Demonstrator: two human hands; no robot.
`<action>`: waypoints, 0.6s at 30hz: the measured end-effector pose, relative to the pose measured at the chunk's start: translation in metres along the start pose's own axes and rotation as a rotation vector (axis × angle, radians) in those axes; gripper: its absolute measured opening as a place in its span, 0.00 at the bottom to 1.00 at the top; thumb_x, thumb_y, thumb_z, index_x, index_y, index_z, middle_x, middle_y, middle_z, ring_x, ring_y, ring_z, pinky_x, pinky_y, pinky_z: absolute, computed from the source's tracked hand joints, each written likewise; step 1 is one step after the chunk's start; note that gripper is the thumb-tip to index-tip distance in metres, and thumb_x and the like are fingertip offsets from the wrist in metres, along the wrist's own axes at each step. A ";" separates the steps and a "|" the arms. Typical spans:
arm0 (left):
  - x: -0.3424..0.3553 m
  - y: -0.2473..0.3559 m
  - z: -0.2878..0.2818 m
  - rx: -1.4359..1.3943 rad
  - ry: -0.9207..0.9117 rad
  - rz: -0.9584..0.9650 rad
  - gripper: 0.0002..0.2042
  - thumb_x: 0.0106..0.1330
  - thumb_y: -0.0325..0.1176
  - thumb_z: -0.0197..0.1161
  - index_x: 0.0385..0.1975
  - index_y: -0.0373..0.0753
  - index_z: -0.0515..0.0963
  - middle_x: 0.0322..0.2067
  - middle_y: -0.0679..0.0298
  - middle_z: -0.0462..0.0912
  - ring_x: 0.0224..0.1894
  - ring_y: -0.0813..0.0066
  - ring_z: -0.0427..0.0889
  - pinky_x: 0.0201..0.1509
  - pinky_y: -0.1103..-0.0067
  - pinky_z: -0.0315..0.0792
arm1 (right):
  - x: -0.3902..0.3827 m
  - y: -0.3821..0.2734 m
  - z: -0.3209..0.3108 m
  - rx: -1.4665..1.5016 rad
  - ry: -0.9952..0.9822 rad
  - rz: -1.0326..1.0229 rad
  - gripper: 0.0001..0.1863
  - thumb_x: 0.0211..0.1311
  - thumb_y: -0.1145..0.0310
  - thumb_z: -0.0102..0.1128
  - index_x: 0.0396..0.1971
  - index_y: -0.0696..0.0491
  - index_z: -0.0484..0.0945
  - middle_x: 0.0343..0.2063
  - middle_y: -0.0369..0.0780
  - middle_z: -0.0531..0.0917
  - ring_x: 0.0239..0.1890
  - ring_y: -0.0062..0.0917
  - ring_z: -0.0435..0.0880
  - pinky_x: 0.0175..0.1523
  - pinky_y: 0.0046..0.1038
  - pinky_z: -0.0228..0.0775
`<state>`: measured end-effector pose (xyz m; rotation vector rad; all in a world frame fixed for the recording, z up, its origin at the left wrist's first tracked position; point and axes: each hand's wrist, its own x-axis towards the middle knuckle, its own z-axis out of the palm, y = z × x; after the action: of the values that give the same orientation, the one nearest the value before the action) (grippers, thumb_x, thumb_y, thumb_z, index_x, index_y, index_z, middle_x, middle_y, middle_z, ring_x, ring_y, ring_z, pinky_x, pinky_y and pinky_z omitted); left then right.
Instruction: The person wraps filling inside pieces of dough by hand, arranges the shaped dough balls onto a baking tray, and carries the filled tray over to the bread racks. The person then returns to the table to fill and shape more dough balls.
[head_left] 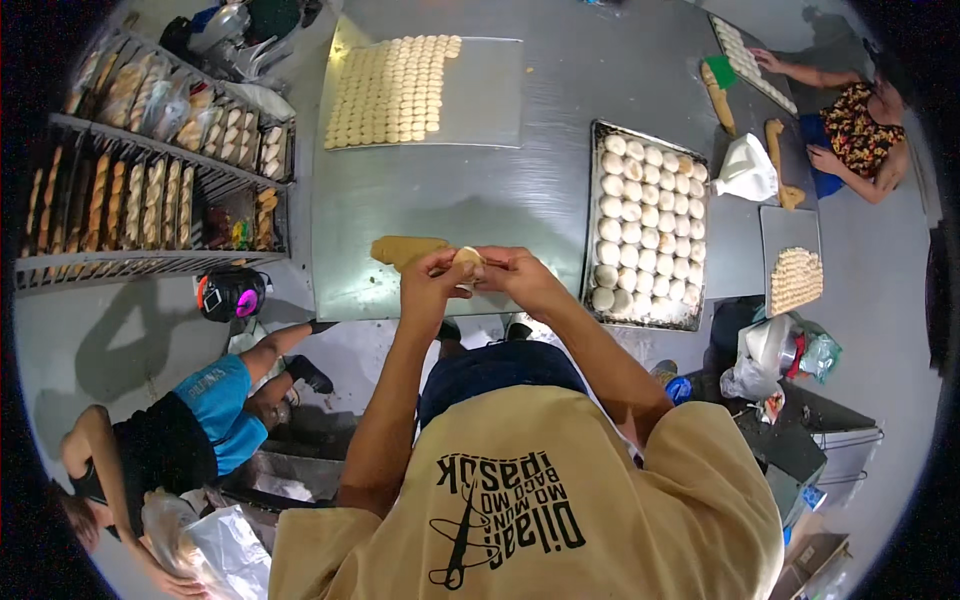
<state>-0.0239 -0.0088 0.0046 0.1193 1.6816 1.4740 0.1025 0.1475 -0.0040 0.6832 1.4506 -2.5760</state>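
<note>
Both my hands meet over the near edge of the metal table [450,180], holding a small pale round dough piece [468,258] between their fingers. My left hand [434,276] grips its left side, and my right hand [512,275] grips it from the right. A tan slab of dough [394,250] lies just left of my hands. To the right is a dark-rimmed tray [645,315] with several rows of floured round buns [650,230]. Farther back on the left, a metal sheet [485,100] carries rows of small dough pieces [385,90].
A bread rack [150,255] stands left. A person [215,410] is low at lower left; another [855,130] works at the table's right, near dough rolls [775,160], a white bag [745,170] and another filled tray [795,230]. Bags and containers [760,360] sit at lower right.
</note>
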 end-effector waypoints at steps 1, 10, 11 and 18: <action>0.004 -0.002 0.008 0.021 0.012 0.013 0.17 0.70 0.27 0.75 0.55 0.29 0.85 0.44 0.57 0.89 0.44 0.67 0.91 0.44 0.72 0.90 | -0.007 -0.006 -0.003 -0.104 0.053 -0.060 0.24 0.80 0.64 0.64 0.67 0.63 0.80 0.56 0.43 0.89 0.58 0.27 0.88 0.66 0.34 0.82; 0.000 0.010 0.036 -0.117 -0.110 -0.038 0.14 0.74 0.29 0.72 0.55 0.30 0.84 0.48 0.56 0.88 0.45 0.65 0.92 0.48 0.71 0.91 | -0.006 0.014 -0.060 0.078 0.161 -0.123 0.19 0.70 0.75 0.73 0.58 0.64 0.87 0.47 0.46 0.93 0.46 0.27 0.93 0.51 0.30 0.88; -0.001 0.014 0.035 -0.165 -0.141 -0.088 0.14 0.74 0.28 0.71 0.55 0.30 0.83 0.48 0.56 0.87 0.45 0.64 0.92 0.49 0.71 0.91 | -0.004 0.014 -0.061 0.083 0.161 -0.125 0.19 0.70 0.75 0.73 0.58 0.64 0.87 0.47 0.46 0.93 0.46 0.27 0.93 0.51 0.30 0.88; 0.001 0.010 0.010 -0.146 -0.139 -0.092 0.16 0.76 0.29 0.70 0.60 0.33 0.82 0.52 0.54 0.87 0.51 0.61 0.90 0.53 0.67 0.90 | 0.020 0.016 -0.039 -0.296 0.100 -0.236 0.18 0.71 0.76 0.72 0.58 0.62 0.87 0.45 0.43 0.93 0.45 0.27 0.92 0.54 0.31 0.87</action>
<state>-0.0229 0.0022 0.0128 0.0623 1.4447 1.4791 0.1021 0.1736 -0.0423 0.6396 2.0014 -2.4348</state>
